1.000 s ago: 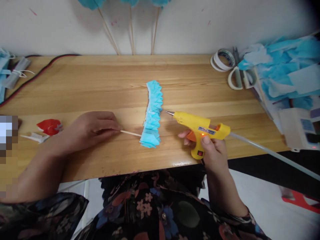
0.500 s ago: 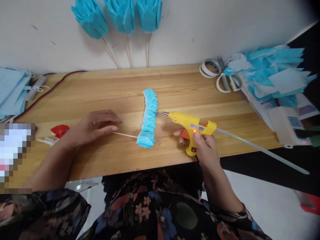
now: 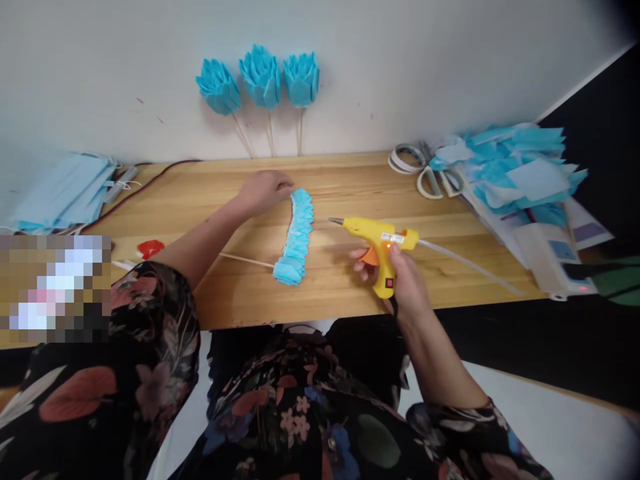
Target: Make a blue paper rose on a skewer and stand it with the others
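Note:
A pleated strip of light-blue mask fabric (image 3: 299,230) lies lengthwise on the wooden table. Its near end is folded around a thin wooden stick (image 3: 245,259), which points left. My left hand (image 3: 265,190) is at the strip's far end, fingers stretched toward the corner; whether the tips touch it is unclear. In my right hand (image 3: 407,280) is a yellow hot glue gun (image 3: 373,233), held by its handle with fingers around the orange trigger. Its nozzle points left at the strip, a short distance off. A clear glue stick (image 3: 470,267) sticks out of its back.
Three blue fabric flowers (image 3: 261,77) on sticks lean on the wall. Blue masks (image 3: 67,193) lie at left near a red piece (image 3: 150,249). At right are tape rolls (image 3: 407,159), scissors (image 3: 431,183), cut fabric pieces (image 3: 530,163) and a white device (image 3: 553,257).
My left hand has left the stick's end and moved forward and right to the strip's far end. The glue gun stays near the strip. The camera view has tilted up.

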`<state>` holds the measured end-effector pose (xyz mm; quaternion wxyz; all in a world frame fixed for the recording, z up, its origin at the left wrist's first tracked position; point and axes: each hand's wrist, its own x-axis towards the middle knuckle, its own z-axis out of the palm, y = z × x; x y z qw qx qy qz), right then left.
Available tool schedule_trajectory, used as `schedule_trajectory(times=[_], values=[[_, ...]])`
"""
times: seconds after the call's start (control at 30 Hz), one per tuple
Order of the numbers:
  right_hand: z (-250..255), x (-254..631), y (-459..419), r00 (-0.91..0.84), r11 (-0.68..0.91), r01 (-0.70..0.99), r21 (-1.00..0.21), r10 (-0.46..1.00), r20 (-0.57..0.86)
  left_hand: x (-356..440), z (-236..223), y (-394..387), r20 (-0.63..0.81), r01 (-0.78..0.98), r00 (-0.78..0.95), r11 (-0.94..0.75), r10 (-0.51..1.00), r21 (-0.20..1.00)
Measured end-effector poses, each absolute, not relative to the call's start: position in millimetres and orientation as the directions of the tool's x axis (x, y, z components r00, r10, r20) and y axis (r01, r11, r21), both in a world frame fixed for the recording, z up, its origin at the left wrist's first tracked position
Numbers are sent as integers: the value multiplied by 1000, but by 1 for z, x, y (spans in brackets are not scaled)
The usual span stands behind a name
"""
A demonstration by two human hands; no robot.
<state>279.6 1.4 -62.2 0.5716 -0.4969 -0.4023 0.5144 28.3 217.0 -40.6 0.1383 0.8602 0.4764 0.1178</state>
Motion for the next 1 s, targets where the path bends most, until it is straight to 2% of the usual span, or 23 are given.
schedule_trajectory(times=[0.2,0.4,0.67,0.83,1.0], values=[[-52,300,39,99,-131,-380,-916,979,-181,43,-49,230,1,819,440,-402,898,410],[-41,294,81,20,-254,-415,-874,958,-287,40,-54,237,2,844,385,-353,923,404],[-30,276,125,-71,-262,-358,-896,965,-254,21,-54,261,67,895,194,-205,979,396],[-32,265,147,-103,-279,-434,-857,960,-260,18,-53,269,81,898,134,-156,988,412],[-43,262,146,-138,-328,-514,-793,944,-301,7,-47,253,103,866,163,-192,981,461]])
